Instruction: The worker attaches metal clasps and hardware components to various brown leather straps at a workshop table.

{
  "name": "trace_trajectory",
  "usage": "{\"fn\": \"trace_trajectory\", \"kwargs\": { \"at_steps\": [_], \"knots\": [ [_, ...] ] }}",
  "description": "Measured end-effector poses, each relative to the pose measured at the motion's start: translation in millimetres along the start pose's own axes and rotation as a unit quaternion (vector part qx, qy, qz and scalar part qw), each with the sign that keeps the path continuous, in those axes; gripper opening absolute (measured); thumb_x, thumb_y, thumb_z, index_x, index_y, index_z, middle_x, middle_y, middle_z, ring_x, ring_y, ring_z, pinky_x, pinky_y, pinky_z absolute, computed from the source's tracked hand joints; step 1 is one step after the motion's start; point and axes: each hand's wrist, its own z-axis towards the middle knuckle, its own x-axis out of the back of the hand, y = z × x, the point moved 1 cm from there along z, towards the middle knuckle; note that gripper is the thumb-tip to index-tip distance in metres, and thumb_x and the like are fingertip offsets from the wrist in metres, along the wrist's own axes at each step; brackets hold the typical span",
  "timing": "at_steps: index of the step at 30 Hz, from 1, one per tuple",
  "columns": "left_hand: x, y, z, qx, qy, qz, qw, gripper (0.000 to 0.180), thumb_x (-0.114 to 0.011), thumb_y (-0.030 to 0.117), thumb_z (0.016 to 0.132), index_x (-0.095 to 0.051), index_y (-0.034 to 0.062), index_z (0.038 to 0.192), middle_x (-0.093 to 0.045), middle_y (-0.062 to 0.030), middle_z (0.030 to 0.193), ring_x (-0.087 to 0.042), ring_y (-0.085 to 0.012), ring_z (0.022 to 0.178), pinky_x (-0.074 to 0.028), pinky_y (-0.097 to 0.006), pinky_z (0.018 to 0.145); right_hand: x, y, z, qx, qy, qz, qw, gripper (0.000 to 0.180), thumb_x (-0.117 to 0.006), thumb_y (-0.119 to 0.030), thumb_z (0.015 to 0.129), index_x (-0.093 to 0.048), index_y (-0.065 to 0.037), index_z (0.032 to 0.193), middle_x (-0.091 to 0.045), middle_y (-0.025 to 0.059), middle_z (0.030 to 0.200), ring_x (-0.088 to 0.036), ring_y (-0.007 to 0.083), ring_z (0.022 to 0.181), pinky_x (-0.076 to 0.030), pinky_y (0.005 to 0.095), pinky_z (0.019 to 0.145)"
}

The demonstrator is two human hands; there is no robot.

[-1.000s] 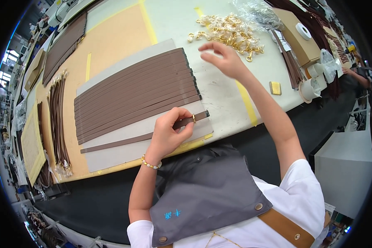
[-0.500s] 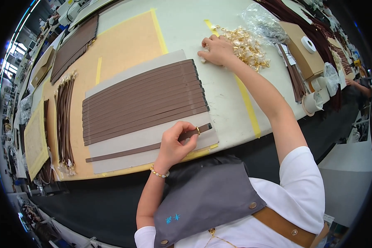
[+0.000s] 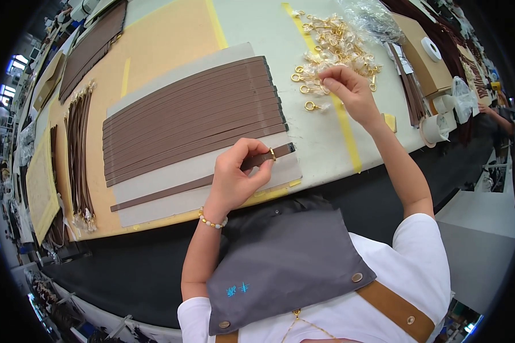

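Near the front edge of the table my left hand (image 3: 234,174) is closed in a pinch on a narrow brown strap (image 3: 166,192), close to its dark right end. A small gold ring (image 3: 273,154) encircles the strap beside my fingertips. My right hand (image 3: 355,97) hangs by the near side of a pile of gold clasps (image 3: 337,40), many in clear wrap. Its thumb and fingers are pinched together; whatever they hold is too small to make out. One gold clasp (image 3: 311,106) lies apart, left of that hand.
Several brown straps (image 3: 189,114) lie side by side on a pale board (image 3: 149,201). Bundled straps (image 3: 81,154) with wrapped ends are at the left. A cardboard box (image 3: 415,57), plastic wrap (image 3: 372,23) and a white roll (image 3: 435,128) stand at the right.
My right hand has drawn back from the pile's left edge, rightward and nearer to me, and its fingers are now pinched. Gold clasps show where it was. My left hand keeps its grip.
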Motion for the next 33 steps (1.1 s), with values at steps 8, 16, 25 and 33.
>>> {"fn": "trace_trajectory", "kwargs": {
  "at_steps": [8,16,25,33],
  "knots": [
    [-4,21,1,-0.021,-0.009,0.000,1.000,0.019,-0.077,0.001,0.083,-0.068,0.0012,0.099,-0.071,-0.0005,0.088,-0.065,-0.0035,0.076,-0.041,-0.019,0.055,-92,-17,-77,-0.128,-0.194,0.402,0.886,0.019,-0.067,-0.017,0.102,-0.068,-0.007,0.118,-0.066,0.0132,0.132,-0.060,0.0213,0.125,-0.047,0.0374,0.106],
    [-6,38,-5,-0.063,-0.014,0.016,0.998,0.019,-0.078,-0.002,0.080,-0.071,0.0006,0.097,-0.069,-0.0029,0.082,-0.069,-0.0095,0.075,-0.056,-0.025,0.065,-103,-11,-90,-0.163,-0.227,0.460,0.843,0.022,-0.073,-0.024,0.098,-0.065,-0.007,0.110,-0.066,0.0102,0.120,-0.063,0.0199,0.113,-0.050,0.0352,0.099],
    [-8,38,-12,-0.149,-0.030,0.242,0.958,0.015,-0.076,0.004,0.077,-0.068,0.0088,0.088,-0.066,-0.0033,0.080,-0.066,-0.0202,0.065,-0.052,-0.030,0.055,-98,-67,-91,-0.208,-0.210,0.136,0.945,0.015,-0.074,-0.013,0.093,-0.070,0.000,0.100,-0.069,-0.0006,0.087,-0.059,0.0034,0.079,-0.048,0.0220,0.070],
    [-7,28,-8,-0.073,-0.065,0.143,0.985,0.023,-0.078,0.003,0.077,-0.063,0.0024,0.096,-0.069,-0.0060,0.081,-0.066,-0.0129,0.069,-0.052,-0.026,0.059,-98,-60,-92,-0.215,-0.199,0.089,0.952,0.014,-0.071,-0.013,0.094,-0.068,0.000,0.095,-0.064,-0.0034,0.082,-0.054,0.0022,0.074,-0.044,0.0212,0.066]
  ]
}}
